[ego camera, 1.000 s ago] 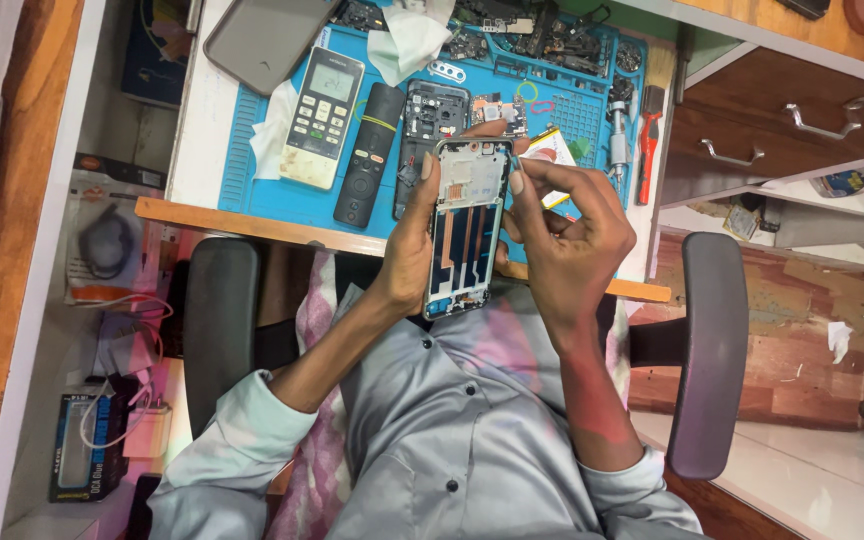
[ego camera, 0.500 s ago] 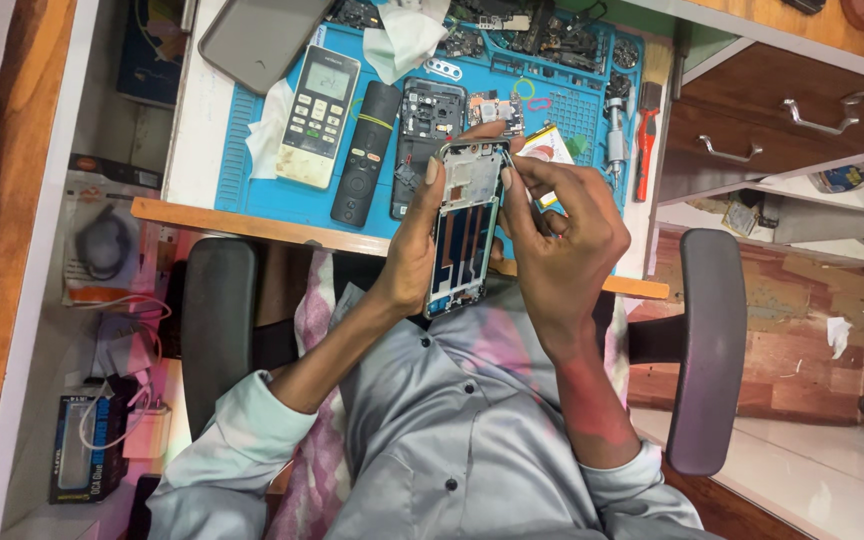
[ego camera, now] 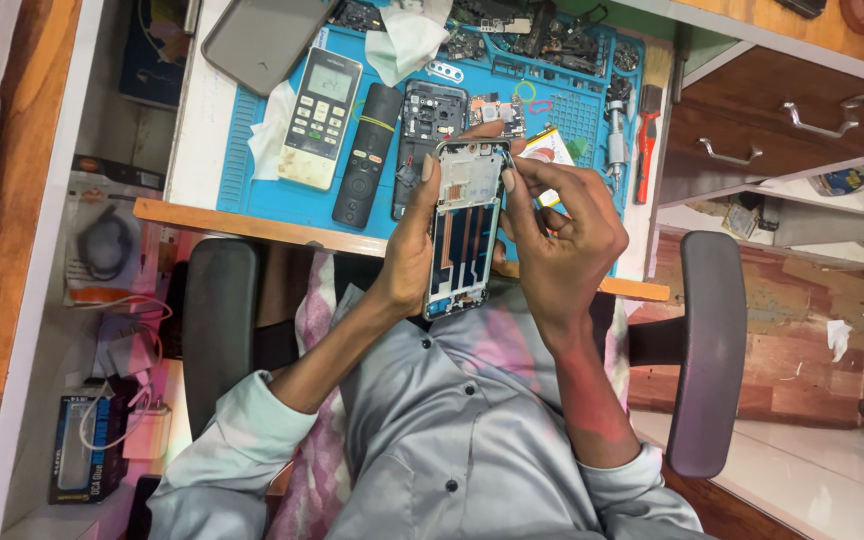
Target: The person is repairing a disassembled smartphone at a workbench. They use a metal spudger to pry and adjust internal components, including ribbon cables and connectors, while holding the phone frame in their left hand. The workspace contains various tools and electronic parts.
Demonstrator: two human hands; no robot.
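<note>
Our left hand [ego camera: 414,245] wraps around the opened phone frame [ego camera: 464,228], thumb on one long edge and fingers curled behind, holding it upright at the centre of the frame, above the desk edge. Our right hand [ego camera: 557,235] pinches its fingers together at the frame's upper right corner, apparently on a thin tool we cannot make out. We judge the frame light, stiff and fragile inside, so the long edges are the safest hold. Toward the top of the picture, the blue work mat [ego camera: 252,195] carries a white remote [ego camera: 320,118], a black remote [ego camera: 366,155] and another open phone back [ego camera: 429,125]; its tray section at the top holds small parts.
</note>
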